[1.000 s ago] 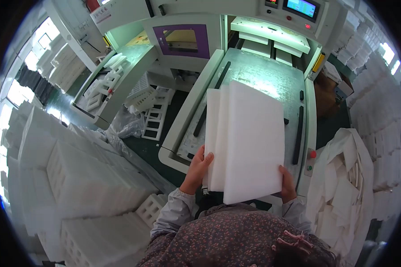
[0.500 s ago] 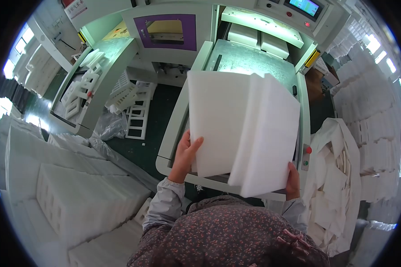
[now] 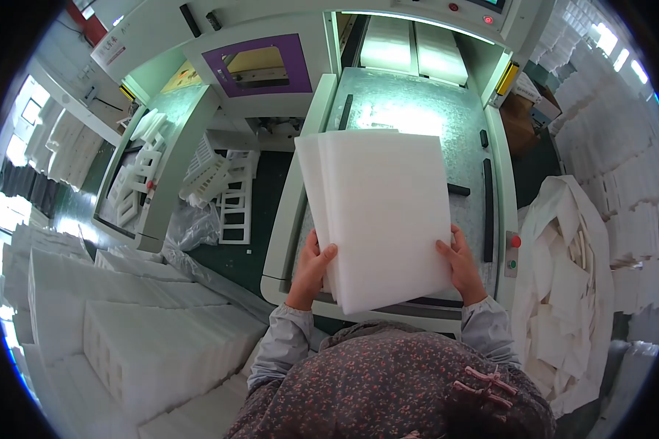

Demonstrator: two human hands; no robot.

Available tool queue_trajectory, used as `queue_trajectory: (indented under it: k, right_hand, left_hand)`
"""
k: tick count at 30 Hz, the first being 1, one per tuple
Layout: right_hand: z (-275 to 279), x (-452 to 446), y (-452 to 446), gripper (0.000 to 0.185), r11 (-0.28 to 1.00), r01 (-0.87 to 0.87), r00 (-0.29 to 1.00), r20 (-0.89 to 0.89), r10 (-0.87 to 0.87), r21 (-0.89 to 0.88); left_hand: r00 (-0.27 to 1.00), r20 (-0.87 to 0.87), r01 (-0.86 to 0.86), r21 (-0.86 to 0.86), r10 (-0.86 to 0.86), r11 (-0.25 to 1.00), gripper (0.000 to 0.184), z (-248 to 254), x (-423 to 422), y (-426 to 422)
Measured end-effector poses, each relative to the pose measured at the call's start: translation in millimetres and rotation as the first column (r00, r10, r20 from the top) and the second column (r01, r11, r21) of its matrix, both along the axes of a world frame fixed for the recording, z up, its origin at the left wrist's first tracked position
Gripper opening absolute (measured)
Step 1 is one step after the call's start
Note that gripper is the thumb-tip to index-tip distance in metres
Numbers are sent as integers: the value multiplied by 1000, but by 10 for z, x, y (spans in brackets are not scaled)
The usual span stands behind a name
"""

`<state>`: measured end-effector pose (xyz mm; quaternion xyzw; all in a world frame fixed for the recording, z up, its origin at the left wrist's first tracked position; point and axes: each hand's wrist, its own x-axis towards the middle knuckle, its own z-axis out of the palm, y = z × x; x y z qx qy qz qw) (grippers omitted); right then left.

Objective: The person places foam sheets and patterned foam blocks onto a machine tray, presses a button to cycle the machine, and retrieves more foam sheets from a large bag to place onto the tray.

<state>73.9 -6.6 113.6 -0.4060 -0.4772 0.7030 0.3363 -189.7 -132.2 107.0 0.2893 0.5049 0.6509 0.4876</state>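
Observation:
Several white foam sheets (image 3: 389,219) are held in a stack between my two hands, above the front of the machine's metal bed (image 3: 410,110). My left hand (image 3: 314,269) grips the left edge, thumb on top and fingers beneath. On the right edge, my right hand (image 3: 459,262) has its thumb on the face of the top sheet. The lower sheets stick out a little to the left of the top one. Two white foam blocks (image 3: 386,45) lie side by side at the back of the bed, under the machine's opening.
A red and green button box (image 3: 515,250) sits at the bed's right side. To the right stands a sack of white scraps (image 3: 560,300). Large foam stacks (image 3: 161,351) rise at lower left. Cut foam frames (image 3: 236,205) lie on the floor beside a second machine bed (image 3: 176,139).
The fanned sheets have come together into a neater stack. My right hand has moved up and left with the right edge. The view has shifted slightly, and the rear blocks show more.

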Motion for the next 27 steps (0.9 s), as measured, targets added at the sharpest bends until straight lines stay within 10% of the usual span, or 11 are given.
queue_trajectory:
  k: [6, 11, 13, 20, 23, 27]
  right_hand:
    - [-10, 52, 359, 47, 999, -4, 992, -127, -1, -43]
    - [431, -16, 447, 44, 983, 87, 994, -76, -76, 164]
    - [647, -141, 360, 43, 928, 62, 998, 7, -70, 367]
    - [768, -597, 113, 37, 719, -514, 734, -194, 651, 467]
    - [642, -803, 57, 33, 748, -598, 679, -314, 664, 289]
    - [644, -792, 290, 29, 846, -488, 812, -246, 530, 214]
  left_hand:
    - [983, 109, -137, -107, 148, 985, 48, 34, -132, 48]
    - [815, -310, -520, -21, 489, 854, 45, 288, -417, 36]
    - [552, -627, -603, 154, 550, 782, 54, 425, -400, 103]
    - [429, -784, -455, 243, 449, 857, 63, 412, -114, 398]
    - [580, -738, -282, 216, 345, 935, 65, 295, 85, 500]
    - [423, -780, -479, 241, 462, 844, 62, 143, -252, 513]
